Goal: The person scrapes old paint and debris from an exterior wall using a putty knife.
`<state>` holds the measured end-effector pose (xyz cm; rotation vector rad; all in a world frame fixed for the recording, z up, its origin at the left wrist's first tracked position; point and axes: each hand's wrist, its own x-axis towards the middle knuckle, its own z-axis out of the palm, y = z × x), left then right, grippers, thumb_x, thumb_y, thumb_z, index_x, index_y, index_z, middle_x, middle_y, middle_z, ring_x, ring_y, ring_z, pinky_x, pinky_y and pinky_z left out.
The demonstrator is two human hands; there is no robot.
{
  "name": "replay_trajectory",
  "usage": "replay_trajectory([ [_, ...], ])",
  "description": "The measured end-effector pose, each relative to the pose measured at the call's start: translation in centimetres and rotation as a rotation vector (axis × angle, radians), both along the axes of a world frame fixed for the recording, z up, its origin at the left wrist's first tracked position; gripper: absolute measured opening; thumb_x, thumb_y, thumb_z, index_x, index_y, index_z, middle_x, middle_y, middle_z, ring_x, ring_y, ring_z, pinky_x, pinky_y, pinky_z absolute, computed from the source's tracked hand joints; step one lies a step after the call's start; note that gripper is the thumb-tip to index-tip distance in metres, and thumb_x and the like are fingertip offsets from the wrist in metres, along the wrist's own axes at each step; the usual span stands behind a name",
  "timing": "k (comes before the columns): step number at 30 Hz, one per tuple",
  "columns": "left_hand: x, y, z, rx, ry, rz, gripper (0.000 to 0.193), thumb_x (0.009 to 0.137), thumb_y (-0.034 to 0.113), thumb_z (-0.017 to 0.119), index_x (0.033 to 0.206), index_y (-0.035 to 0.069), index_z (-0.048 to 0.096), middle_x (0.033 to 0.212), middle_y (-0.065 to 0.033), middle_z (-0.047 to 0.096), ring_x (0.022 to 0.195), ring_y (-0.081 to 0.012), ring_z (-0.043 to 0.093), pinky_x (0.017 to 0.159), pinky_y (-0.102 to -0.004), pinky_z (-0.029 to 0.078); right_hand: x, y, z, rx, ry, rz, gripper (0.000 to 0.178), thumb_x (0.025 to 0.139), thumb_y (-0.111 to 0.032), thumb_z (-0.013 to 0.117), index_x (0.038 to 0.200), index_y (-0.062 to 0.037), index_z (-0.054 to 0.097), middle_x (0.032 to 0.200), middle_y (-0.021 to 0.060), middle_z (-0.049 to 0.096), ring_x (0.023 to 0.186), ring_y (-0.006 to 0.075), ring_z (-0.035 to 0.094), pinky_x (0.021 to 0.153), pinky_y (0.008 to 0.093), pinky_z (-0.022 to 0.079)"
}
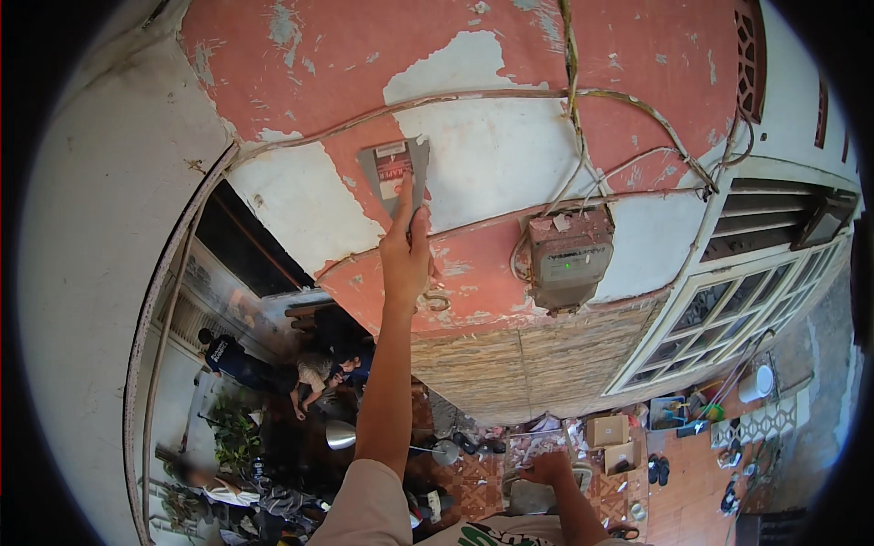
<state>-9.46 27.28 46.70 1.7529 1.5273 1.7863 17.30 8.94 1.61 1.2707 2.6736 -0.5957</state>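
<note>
My left hand [406,250] is raised against the wall, closed round a scraper with a broad grey blade [369,164]. A red and white label covers part of the blade, and my index finger is stretched along it. The blade lies flat against the wall where peeling salmon-pink paint [346,146] meets a bare white patch [496,150]. Low down, my right hand [548,469] is held with its fingers curled, above a grey, dusty surface [537,499]. What those fingers hold, if anything, is hidden.
Cables [364,116] cross the wall, running to an electricity meter [571,259] on the right. Far below, several people [314,373] crouch or stand near plants [235,426]. Cardboard boxes [608,431], a white bucket [756,384] and sandals [658,470] are on the tiled floor. A white-framed window [719,314] is at right.
</note>
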Motion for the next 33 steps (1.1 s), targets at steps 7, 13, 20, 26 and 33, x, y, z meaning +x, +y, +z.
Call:
replay_trajectory([
  [7,-0.2,-0.6,-0.4,-0.024,-0.014,-0.067,0.050,0.102,0.011,0.043,0.150,0.021,0.032,0.095,-0.0026,0.061,0.042,-0.0034,0.040,0.038,-0.0243,0.042,-0.1,0.2,0.5,-0.038,-0.020,-0.025,0.067,0.079,-0.071,0.047,0.073,-0.0096,0.074,0.068,0.0127,0.069,0.065,0.0298,0.069,0.061,0.0433,0.053],
  [13,-1.1,-0.3,-0.2,-0.023,-0.023,-0.103,0.050,0.102,0.010,0.044,0.149,0.021,0.033,0.108,-0.0040,0.062,0.043,-0.0029,0.040,0.039,-0.0232,0.042,-0.3,-0.3,0.0,0.011,-0.023,0.004,0.067,0.079,-0.071,0.047,0.072,-0.0094,0.074,0.066,0.0136,0.068,0.063,0.0299,0.068,0.060,0.0437,0.054],
  [20,-0.6,-1.7,0.1,-0.070,-0.063,-0.112,0.049,0.101,0.011,0.044,0.149,0.020,0.034,0.114,-0.0065,0.062,0.045,-0.0032,0.042,0.039,-0.0238,0.042,-0.3,0.1,1.4,-0.040,-0.018,-0.022,0.068,0.079,-0.071,0.047,0.075,-0.0096,0.075,0.070,0.0155,0.069,0.069,0.0314,0.069,0.064,0.0438,0.055],
  [26,-0.5,-0.7,2.4,-0.085,-0.049,-0.130,0.050,0.101,0.013,0.045,0.149,0.021,0.033,0.088,-0.0027,0.060,0.043,-0.0042,0.042,0.038,-0.0249,0.042,-0.9,1.3,2.5,-0.151,-0.101,0.019,0.075,0.081,-0.072,0.039,0.087,-0.0066,0.075,0.086,0.0161,0.071,0.084,0.0296,0.070,0.078,0.0521,0.052],
  [33,-0.9,-1.7,-0.2,-0.110,-0.057,-0.125,0.050,0.102,0.014,0.045,0.149,0.022,0.033,0.079,-0.0029,0.062,0.038,-0.0056,0.039,0.037,-0.0270,0.042,-0.1,0.1,2.1,-0.035,-0.031,-0.025,0.067,0.078,-0.073,0.048,0.072,-0.0120,0.075,0.068,0.0138,0.068,0.067,0.0287,0.069,0.061,0.0417,0.054],
])
